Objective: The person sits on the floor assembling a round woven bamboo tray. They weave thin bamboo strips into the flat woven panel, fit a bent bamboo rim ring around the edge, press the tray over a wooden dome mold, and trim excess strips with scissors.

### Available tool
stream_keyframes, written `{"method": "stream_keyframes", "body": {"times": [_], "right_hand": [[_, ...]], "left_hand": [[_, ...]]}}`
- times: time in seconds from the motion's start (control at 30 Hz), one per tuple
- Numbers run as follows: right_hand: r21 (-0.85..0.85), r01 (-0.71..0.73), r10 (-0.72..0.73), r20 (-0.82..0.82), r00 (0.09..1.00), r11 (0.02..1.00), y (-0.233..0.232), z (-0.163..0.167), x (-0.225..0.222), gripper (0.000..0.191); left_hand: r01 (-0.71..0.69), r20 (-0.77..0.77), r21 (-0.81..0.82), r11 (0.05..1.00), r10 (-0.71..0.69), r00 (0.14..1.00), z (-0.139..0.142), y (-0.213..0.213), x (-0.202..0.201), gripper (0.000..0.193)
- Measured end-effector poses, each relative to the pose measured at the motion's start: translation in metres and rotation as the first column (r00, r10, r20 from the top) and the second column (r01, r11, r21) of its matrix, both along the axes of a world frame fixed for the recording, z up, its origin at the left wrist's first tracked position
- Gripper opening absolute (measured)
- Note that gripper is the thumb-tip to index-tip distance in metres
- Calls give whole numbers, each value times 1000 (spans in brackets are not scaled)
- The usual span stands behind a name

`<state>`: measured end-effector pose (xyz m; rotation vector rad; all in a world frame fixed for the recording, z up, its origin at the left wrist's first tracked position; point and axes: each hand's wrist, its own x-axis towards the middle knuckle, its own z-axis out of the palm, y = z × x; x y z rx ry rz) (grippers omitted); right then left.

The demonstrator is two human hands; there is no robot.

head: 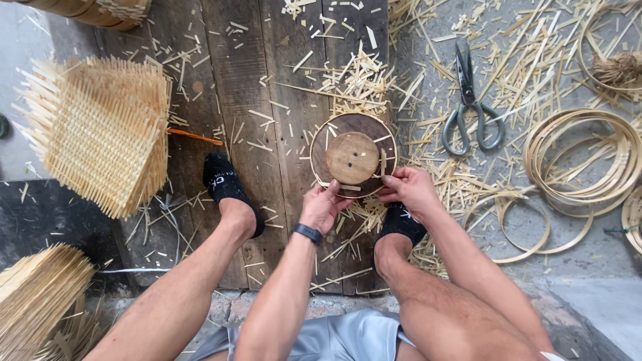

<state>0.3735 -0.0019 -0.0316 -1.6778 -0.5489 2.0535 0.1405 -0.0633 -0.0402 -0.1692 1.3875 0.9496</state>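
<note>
A round dark wooden mould point(353, 155) with a lighter wooden disc on top stands on the plank floor between my feet. A thin bamboo hoop runs around its rim. My left hand point(323, 206), with a black band on the wrist, pinches the hoop at the mould's near edge. My right hand point(409, 189) grips the hoop at the near right edge. Both hands press the strip against the mould.
Grey-handled shears point(470, 100) lie to the right among bamboo offcuts. Coiled bamboo hoops point(580, 155) sit at the far right. A stack of woven bamboo mats point(100, 130) lies at left, and a bundle of bamboo strips point(37, 294) at lower left. My black-socked feet point(226, 187) flank the mould.
</note>
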Motion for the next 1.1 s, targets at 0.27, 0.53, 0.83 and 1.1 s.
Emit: {"method": "stream_keyframes", "body": {"times": [0.27,0.53,0.83,1.1], "right_hand": [[20,-129,126,135,983,991,5,10,-10,34],[408,-360,278,249,928,839,36,87,-42,116],[366,-113,124,-5,992,924,41,83,-27,84],[207,430,-260,-547,796,879,28,80,45,61]], "left_hand": [[120,-210,-9,993,-119,970,8,7,3,19],[664,-765,415,622,-156,625,92,44,-21,51],[468,-789,193,862,-147,596,48,64,-26,71],[531,-895,113,840,-146,422,8,101,-97,67]]}}
